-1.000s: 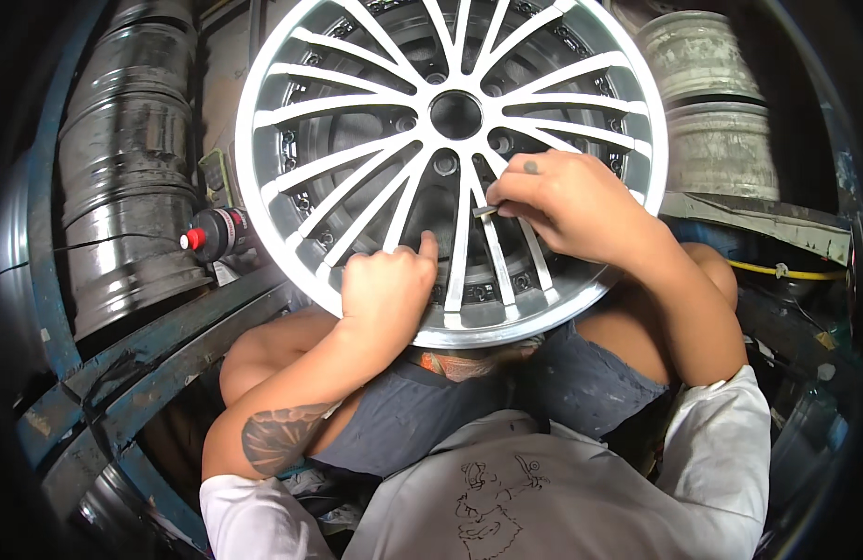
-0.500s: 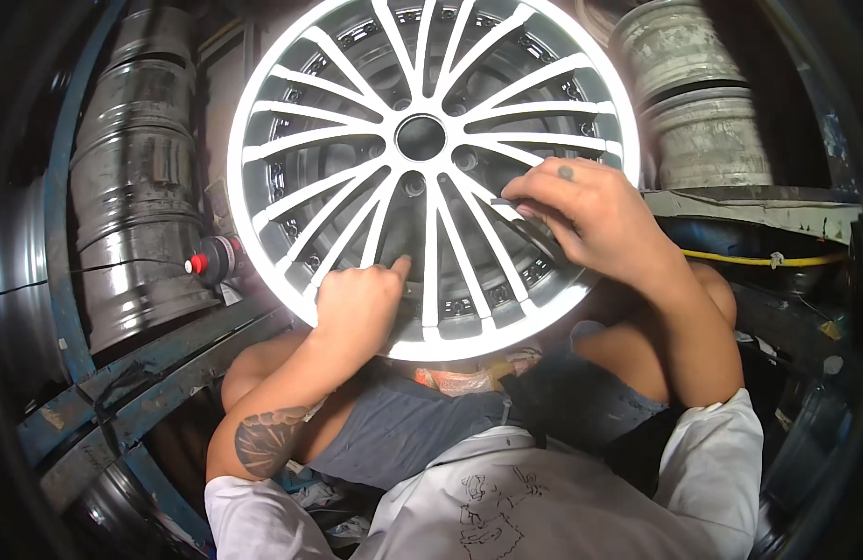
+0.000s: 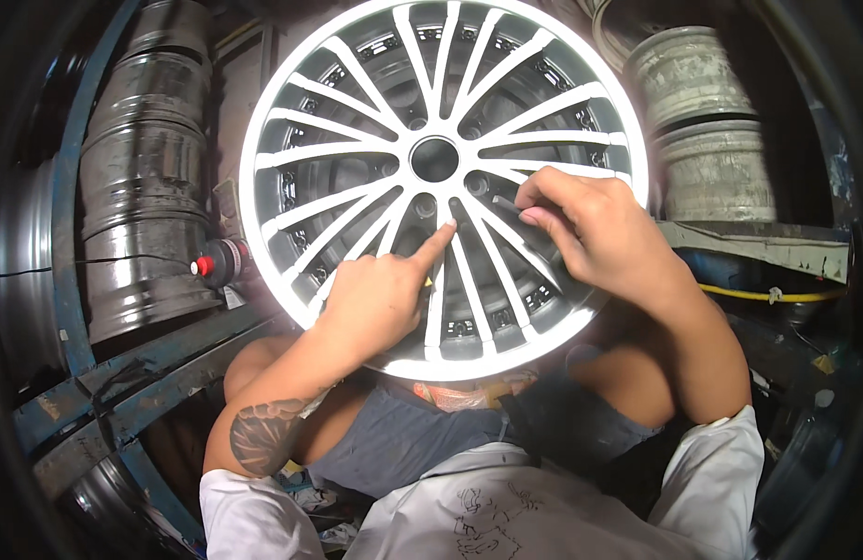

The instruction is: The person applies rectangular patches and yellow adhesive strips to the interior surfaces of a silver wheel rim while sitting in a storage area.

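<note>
A large silver multi-spoke wheel rim [image 3: 435, 373] leans before me, its white-bright face toward me and a round hole at the hub. My left hand [image 3: 383, 297] rests over the lower spokes. Its index finger is stretched out with the tip on a spoke just below the hub; the other fingers curl under, mostly hidden. A tiny yellow bit [image 3: 429, 282] shows beside them. My right hand [image 3: 599, 224] is over the right-hand spokes, thumb and fingers pinched on a thin dark-grey strip [image 3: 502, 201]. Only its end shows, so its exact kind is unclear.
Stacked metal wheel barrels [image 3: 147, 187] stand at the left, and more dull wheels [image 3: 711, 121] at the right. A dark bottle with a red cap [image 3: 224, 261] sits beside the rim. Blue metal frame bars [image 3: 170, 359] run at lower left. A yellow hose [image 3: 777, 297] crosses at the right.
My left hand has moved up and right, its index finger now stretched to a spoke near the hub. My right hand stays pinched nearby. The rim appears slightly lower and further right.
</note>
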Available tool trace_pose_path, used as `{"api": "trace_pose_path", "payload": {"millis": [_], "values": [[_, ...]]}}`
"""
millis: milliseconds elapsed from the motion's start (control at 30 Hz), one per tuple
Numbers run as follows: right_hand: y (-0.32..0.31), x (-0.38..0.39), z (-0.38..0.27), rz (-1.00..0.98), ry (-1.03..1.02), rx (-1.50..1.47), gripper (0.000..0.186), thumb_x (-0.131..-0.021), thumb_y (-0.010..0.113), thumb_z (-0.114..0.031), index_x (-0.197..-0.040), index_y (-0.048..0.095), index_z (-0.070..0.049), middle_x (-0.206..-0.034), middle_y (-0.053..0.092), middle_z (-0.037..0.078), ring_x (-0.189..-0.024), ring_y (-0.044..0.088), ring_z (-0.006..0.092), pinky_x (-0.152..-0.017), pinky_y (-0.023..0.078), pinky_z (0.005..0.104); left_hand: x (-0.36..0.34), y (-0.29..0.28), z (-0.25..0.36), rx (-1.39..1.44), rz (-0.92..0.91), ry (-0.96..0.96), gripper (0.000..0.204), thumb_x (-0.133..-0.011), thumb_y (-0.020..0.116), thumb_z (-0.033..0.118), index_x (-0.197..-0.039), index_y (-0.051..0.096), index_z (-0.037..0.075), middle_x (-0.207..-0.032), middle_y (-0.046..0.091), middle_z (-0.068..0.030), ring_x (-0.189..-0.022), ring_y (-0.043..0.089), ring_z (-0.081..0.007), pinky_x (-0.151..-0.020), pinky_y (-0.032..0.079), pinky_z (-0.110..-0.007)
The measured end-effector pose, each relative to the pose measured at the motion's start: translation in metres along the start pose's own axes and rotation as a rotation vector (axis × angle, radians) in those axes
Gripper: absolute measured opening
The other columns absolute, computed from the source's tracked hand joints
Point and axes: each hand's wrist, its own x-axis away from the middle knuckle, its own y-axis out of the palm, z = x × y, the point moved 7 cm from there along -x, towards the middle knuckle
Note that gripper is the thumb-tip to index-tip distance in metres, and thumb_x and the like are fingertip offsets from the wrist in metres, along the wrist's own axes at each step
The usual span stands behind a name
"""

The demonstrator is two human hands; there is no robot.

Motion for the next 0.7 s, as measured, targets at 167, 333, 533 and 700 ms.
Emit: {"api": "trace_pose_path", "payload": {"millis": [167, 333, 533, 700], "values": [[-0.002, -0.004, 0.006, 0.102, -0.062, -0.022, 0.011, -0.091, 0.068, 0.005, -0.1, 0.062, 0.001, -0.084, 0.068, 0.016, -0.074, 0.068, 0.034, -0.068, 0.052, 0.037, 0.001, -0.006, -0.01, 0.163, 0.06, 0.036, 0.076, -0.08, 0.07, 0.006, -0.152, 0.053, 0.024, -0.08, 0.071, -0.022, -0.076, 0.072, -0.0378, -0.07, 0.058, -0.049], [0.031, -0.002, 0.014, -0.153, 0.356, -0.557, 0.007, -0.1, 0.065, -0.004, -0.105, 0.06, -0.001, -0.083, 0.063, 0.004, -0.073, 0.063, 0.0093, -0.068, 0.051, 0.0277, -0.013, -0.022, -0.011, 1.417, 0.127, -0.045, 0.031, -0.103, 0.063, 0.013, -0.131, 0.066, 0.0, -0.11, 0.075, -0.0115, -0.09, 0.071, -0.0162, -0.081, 0.057, -0.032], [0.054, -0.004, 0.023, -0.061, 0.309, -0.684, 0.011, -0.1, 0.067, -0.008, -0.103, 0.06, -0.001, -0.081, 0.063, 0.002, -0.07, 0.059, 0.0072, -0.064, 0.049, 0.0252, -0.032, -0.021, -0.006, 1.571, 0.203, -0.004, 0.027, -0.102, 0.072, 0.019, -0.119, 0.068, -0.001, -0.099, 0.071, -0.004, -0.083, 0.063, -0.0059, -0.074, 0.052, -0.024], [0.055, -0.003, 0.031, 0.026, 0.368, -0.884, 0.015, -0.1, 0.071, -0.013, -0.104, 0.061, -0.003, -0.088, 0.066, -0.001, -0.078, 0.06, 0.005, -0.07, 0.05, 0.0238, -0.034, -0.021, -0.005, 1.669, 0.235, -0.083, 0.026, -0.099, 0.075, 0.023, -0.107, 0.064, 0.001, -0.087, 0.069, -0.0009, -0.076, 0.061, -0.0046, -0.068, 0.049, -0.02]]}}
